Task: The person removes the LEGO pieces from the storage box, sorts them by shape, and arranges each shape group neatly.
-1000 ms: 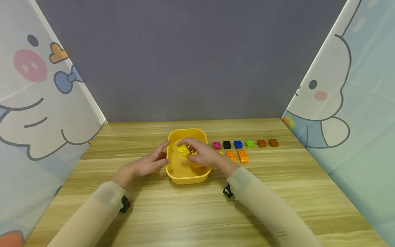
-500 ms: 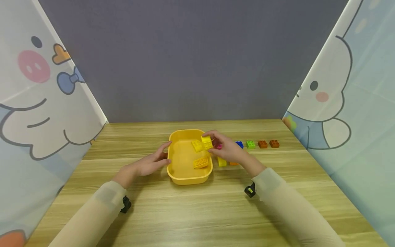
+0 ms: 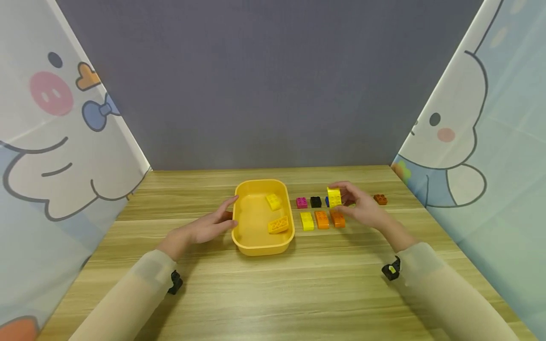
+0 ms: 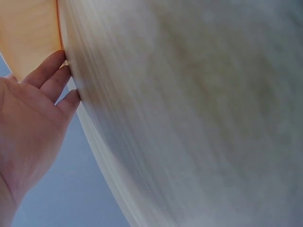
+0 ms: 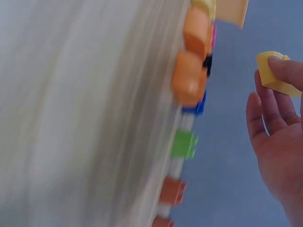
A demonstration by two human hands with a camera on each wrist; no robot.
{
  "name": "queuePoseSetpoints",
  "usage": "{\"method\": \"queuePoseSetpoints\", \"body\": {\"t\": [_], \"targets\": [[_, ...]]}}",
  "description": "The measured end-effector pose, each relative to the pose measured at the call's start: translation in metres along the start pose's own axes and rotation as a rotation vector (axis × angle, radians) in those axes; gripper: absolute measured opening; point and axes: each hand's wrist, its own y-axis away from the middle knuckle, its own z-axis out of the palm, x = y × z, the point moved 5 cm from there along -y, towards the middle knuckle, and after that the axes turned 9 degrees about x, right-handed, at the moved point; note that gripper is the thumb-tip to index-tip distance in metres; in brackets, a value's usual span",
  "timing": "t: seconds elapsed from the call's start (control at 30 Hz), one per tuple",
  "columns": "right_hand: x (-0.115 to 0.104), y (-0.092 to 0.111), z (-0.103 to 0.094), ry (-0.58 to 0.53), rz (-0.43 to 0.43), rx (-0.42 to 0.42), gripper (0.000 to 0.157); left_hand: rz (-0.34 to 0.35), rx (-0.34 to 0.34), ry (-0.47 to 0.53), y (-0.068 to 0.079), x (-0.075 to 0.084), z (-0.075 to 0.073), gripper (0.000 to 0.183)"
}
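My right hand (image 3: 360, 207) pinches a yellow toy brick (image 3: 334, 197) between thumb and fingers, held above the brick rows; the right wrist view shows this yellow brick (image 5: 273, 71) raised off the table. At the left side of the yellow tray (image 3: 255, 252), my left hand (image 3: 210, 227) rests with fairly straight fingers touching the wall, also seen in the left wrist view. Inside the tray lie a yellow brick (image 3: 273, 202) and a darker yellow brick (image 3: 278, 225) tipped on its side.
Right of the tray, the back row has a pink brick (image 3: 301, 202), a black brick (image 3: 315, 202) and a brown brick (image 3: 380, 199); my right hand partly hides others. In front sit a yellow brick (image 3: 307, 221) and two orange bricks (image 3: 322, 219). A grey panel (image 3: 273, 94) stands behind.
My right hand has lifted the yellow brick out of the tray and carried it right, over the brick rows. My left hand has stayed at the tray's side.
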Motion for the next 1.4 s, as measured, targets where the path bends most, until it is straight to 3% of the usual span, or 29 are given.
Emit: {"method": "queuePoseSetpoints", "body": {"t": [0.27,0.5,0.63,1.4], "targets": [[0.034,0.021,-0.027,-0.006,0.041,-0.006,0.059,0.000,0.007,-0.013,0.000,0.001,-0.001,0.085],[0.055,0.032,-0.030,0.087,0.143,-0.088,0.057,-0.002,0.002,-0.013,0.000,0.001,0.000,0.086],[0.064,0.034,-0.026,0.086,0.184,-0.144,0.058,-0.008,0.000,-0.016,0.000,0.001,0.000,0.086],[0.071,0.035,-0.023,0.304,0.116,-0.225,0.054,-0.006,0.002,-0.013,0.002,0.003,0.001,0.084]]}}
